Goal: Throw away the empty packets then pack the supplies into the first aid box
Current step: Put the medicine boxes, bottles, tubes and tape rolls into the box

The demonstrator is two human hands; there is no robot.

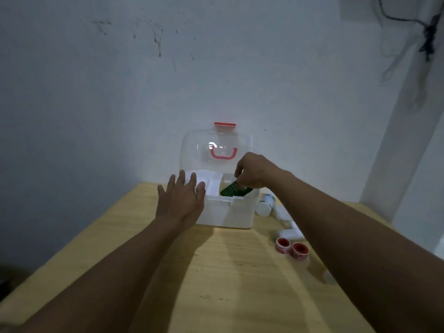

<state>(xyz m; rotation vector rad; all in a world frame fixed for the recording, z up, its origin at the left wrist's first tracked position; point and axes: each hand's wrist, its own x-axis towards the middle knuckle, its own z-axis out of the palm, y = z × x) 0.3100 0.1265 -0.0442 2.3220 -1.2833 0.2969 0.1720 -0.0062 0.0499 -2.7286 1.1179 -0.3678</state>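
Observation:
A white first aid box [228, 213] stands open at the far end of the wooden table [216, 272], its clear lid [217, 150] with a red handle tipped up against the wall. My right hand [252, 171] reaches over the box's right compartment, fingers pinched on a dark green packet [234, 189] that sits tilted inside it. My left hand [182, 198] rests flat with fingers spread on the box's left front corner, holding nothing.
To the right of the box lie a white bottle [264, 205], white bandage rolls [289, 230] and two red-and-white tape rolls [292, 248]. The wall stands directly behind the box. Dark cables [427, 37] hang at the upper right.

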